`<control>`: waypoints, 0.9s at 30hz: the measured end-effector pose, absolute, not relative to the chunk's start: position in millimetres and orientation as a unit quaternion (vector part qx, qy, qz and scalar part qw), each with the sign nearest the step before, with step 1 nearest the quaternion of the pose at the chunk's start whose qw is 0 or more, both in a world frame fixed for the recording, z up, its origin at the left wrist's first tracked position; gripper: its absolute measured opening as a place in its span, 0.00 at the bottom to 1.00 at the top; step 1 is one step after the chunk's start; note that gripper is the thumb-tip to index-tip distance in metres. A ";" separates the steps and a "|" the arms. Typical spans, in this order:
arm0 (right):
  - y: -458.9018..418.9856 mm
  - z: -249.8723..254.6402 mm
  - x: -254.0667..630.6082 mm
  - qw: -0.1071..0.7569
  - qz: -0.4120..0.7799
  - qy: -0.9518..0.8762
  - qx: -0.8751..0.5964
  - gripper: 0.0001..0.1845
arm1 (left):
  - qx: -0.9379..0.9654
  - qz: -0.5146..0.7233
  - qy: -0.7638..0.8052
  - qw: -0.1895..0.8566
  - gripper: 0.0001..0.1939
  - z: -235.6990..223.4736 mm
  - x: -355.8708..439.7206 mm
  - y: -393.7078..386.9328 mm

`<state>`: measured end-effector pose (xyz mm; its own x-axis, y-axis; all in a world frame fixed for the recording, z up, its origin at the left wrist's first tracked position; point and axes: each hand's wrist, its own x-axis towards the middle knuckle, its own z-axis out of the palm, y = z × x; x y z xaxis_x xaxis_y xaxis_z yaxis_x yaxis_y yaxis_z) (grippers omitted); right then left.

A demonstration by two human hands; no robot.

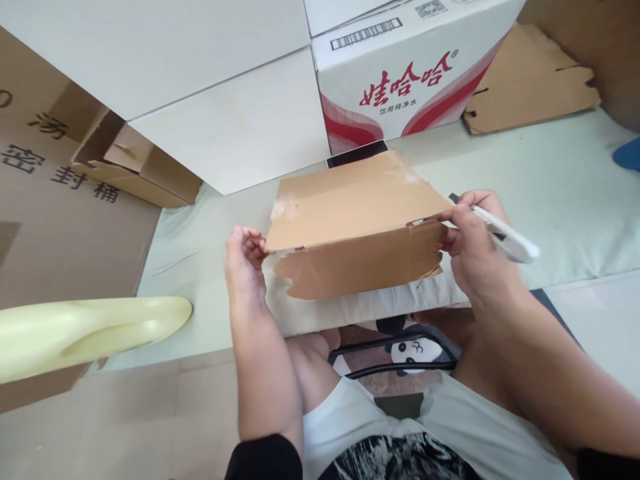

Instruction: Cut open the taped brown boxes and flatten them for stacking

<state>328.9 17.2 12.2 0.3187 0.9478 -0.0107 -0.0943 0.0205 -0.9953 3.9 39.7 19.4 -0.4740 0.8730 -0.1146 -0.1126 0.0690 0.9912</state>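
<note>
A folded piece of brown cardboard (350, 207) is held up between my two hands, its front flap bent down and its edges torn in places. My left hand (246, 257) pinches the left corner, with the fingers curled at the edge. At the right corner, my right hand (475, 243) grips the cardboard with thumb and fingers. That same hand also carries a white utility knife (510, 240), its dark tip pointing to the upper left. Behind the cardboard, a dark flat device with a pale rim (357, 154) is partly hidden.
White boxes (235, 127) and a white carton with red lettering (410, 87) stand behind. Another cardboard piece (533, 83) leans at the back right. On the left are an open cardboard box (145, 170), a large carton (60, 200) and a pale yellow rounded object (100, 330). Pale green cloth (565, 200) covers the surface.
</note>
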 end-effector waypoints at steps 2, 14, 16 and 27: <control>17.4 10.9 329.6 0.600 0.412 -0.404 -0.555 0.19 | 0.290 0.613 0.619 0.396 0.27 15.9 4.4 42.6; 28.9 10.0 344.3 0.409 0.311 -0.581 -0.631 0.20 | 0.331 0.503 0.634 0.485 0.25 21.0 19.5 42.1; 28.1 10.2 343.8 0.435 0.322 -0.592 -0.597 0.19 | 0.308 0.523 0.640 0.472 0.26 18.7 20.2 44.8; 21.4 12.1 331.3 0.442 0.505 -0.518 -0.530 0.25 | 0.222 0.626 0.570 0.483 0.13 15.7 14.3 47.2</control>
<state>331.3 21.4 12.1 -0.0470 0.9959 -0.0773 0.1023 -0.0722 -0.9921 14.3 47.2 15.7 -0.4347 0.8583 -0.2727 -0.3516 0.1171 0.9288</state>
